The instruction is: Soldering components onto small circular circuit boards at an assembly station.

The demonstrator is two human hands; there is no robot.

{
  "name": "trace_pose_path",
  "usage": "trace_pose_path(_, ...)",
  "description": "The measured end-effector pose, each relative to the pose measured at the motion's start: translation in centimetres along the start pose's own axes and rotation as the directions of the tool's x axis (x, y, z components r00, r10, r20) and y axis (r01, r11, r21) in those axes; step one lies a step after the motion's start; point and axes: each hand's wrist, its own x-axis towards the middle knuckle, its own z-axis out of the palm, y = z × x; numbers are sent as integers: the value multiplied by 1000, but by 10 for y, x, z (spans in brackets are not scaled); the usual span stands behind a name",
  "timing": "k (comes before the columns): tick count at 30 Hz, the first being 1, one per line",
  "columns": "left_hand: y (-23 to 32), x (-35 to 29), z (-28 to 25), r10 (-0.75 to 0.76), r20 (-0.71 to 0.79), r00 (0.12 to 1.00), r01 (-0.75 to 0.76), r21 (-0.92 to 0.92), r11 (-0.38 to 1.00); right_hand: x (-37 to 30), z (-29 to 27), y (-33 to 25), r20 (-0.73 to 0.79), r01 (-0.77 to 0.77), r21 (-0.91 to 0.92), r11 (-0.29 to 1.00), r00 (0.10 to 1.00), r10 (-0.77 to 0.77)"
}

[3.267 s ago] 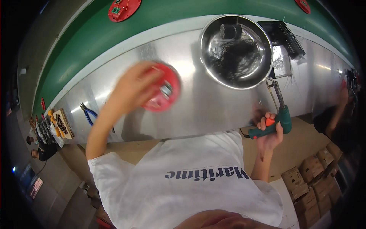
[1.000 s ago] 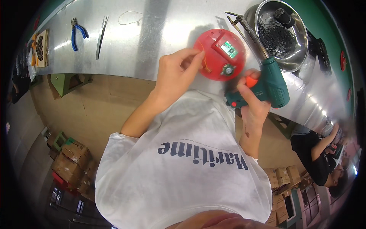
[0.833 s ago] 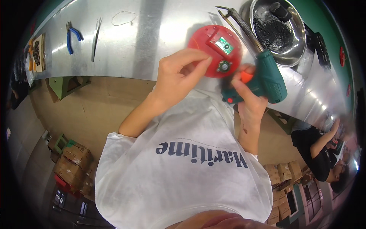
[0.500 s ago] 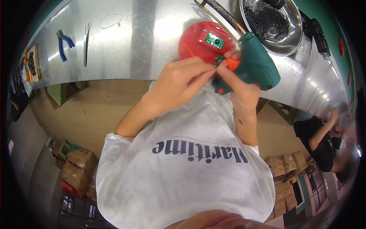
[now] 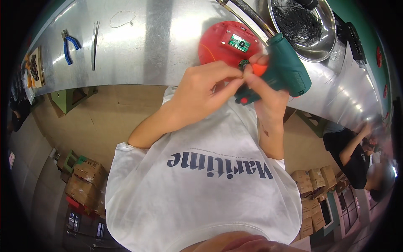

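Your left hand (image 5: 205, 90) has its thumb and finger pinched together, with almost no gap. I can't tell what, if anything, is between the tips. Your right hand (image 5: 270, 94) is wrapped around the handle of the green soldering gun (image 5: 289, 63), and its thumb and finger reach out to meet your left fingertips.

The red disc (image 5: 212, 42) lies on the metal table (image 5: 117, 54), just past your hands, under the gun's long metal rod (image 5: 252, 17). If the rod is hot, a small tilt of your right wrist could bring it down and melt the disc or hurt the green board (image 5: 239, 43). A hard tug could snap the thin orange wire (image 5: 208, 51), if it is part of what you pinch.

Your fingers partly hide the small round part (image 5: 243, 64). The rod's tip and the steel bowl (image 5: 317, 59) are cut off at the top edge.
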Motion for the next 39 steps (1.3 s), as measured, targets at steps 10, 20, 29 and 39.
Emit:
trace_pose_path(10, -9, 0, 7, 283, -130, 950, -258, 181, 949, 2, 0, 3, 19, -107, 235, 966, 994, 105)
trace_pose_path(20, -6, -1, 6, 251, -109, 962, -220, 239, 946, 2, 5, 2, -10, -140, 230, 963, 989, 146)
trace_pose_path(29, -5, -3, 16, 282, -267, 921, -209, 271, 940, 1, 10, 4, -47, -99, 266, 959, 992, 115)
trace_pose_path(39, -13, -1, 14, 393, -244, 887, -317, 298, 901, -2, 9, 6, -68, -97, 311, 945, 990, 124)
